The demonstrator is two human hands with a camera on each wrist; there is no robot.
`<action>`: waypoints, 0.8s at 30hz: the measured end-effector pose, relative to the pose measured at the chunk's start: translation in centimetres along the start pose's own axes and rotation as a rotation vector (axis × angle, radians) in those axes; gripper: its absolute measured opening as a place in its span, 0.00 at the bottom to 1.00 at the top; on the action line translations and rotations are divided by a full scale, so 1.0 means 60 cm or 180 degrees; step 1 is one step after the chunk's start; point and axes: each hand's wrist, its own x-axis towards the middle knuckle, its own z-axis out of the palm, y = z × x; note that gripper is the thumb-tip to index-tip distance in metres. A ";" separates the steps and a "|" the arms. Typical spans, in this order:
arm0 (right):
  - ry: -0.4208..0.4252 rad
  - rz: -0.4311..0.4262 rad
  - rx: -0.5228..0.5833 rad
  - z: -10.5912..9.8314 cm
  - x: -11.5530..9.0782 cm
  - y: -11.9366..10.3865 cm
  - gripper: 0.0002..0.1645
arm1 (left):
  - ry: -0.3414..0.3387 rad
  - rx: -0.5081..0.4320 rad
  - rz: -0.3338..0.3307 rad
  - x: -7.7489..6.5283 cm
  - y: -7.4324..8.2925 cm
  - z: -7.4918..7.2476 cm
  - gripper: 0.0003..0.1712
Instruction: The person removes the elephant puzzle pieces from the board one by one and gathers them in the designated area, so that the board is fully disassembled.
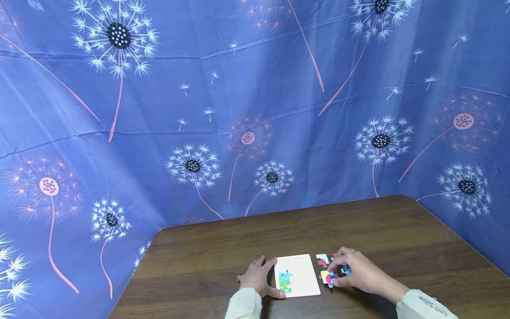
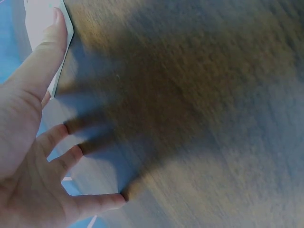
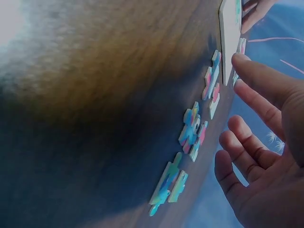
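A white square puzzle board [image 1: 304,277] lies on the table with a green and blue patch of puzzle at its lower left. My left hand [image 1: 256,278] rests at the board's left side, thumb on the near corner and index finger at the far corner. Its other fingers spread straight down to the wood in the left wrist view. Right of the board, my right hand [image 1: 358,271] pinches a yellow, red and blue puzzle piece [image 1: 327,278] between thumb and index finger. In the right wrist view that piece is mostly hidden behind the thumb [image 3: 259,78].
A pink and white piece [image 1: 322,259] lies by the board's right edge. Several more colourful pieces [image 3: 190,127] lie loosely in rows under my right hand. The brown wooden table [image 1: 191,261] has rounded far corners, and a blue dandelion-print cloth [image 1: 239,88] hangs behind it.
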 end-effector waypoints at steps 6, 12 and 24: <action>-0.0050 -0.0103 0.0110 0.005 -0.015 0.008 0.14 | -0.0003 0.0023 -0.0001 0.000 0.000 0.001 0.54; 0.0000 -0.0185 0.0050 0.012 -0.025 0.013 0.15 | 0.0014 0.0007 -0.0003 0.001 -0.001 0.003 0.54; 0.0022 -0.0173 -0.0012 0.024 -0.042 0.013 0.16 | -0.0073 0.0031 -0.0032 0.006 -0.002 0.006 0.54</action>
